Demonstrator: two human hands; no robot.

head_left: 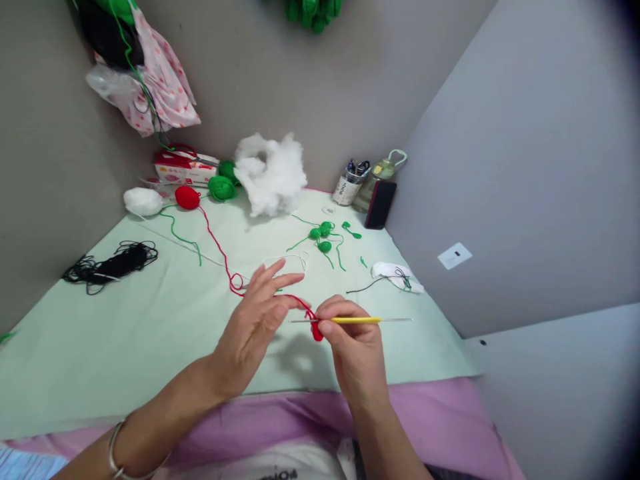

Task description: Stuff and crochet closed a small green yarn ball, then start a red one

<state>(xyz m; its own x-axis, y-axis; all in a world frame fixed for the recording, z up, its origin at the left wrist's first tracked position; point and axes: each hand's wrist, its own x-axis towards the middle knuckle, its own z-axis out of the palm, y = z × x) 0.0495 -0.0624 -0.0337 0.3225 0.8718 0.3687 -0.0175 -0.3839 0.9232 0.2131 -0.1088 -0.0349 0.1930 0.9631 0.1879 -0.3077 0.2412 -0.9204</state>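
My right hand (357, 343) pinches a yellow-handled crochet hook (356, 320), which lies level with its metal tip pointing left. A small red crochet piece (317, 331) hangs by the hook at the same fingertips. My left hand (257, 320) is just to the left, fingers spread. Red yarn (220, 248) runs from a red yarn ball (187, 197) at the back left, passes behind the left fingers and reaches the red piece. Whether it is looped round a left finger I cannot tell.
White stuffing (273, 175) and green yarn balls (221, 189) sit at the back. Small green crochet balls (321, 233) lie in the middle. Black yarn (115, 263) is at left. A pen cup (347, 187), bottle (373, 183) and phone (381, 205) stand by the right wall.
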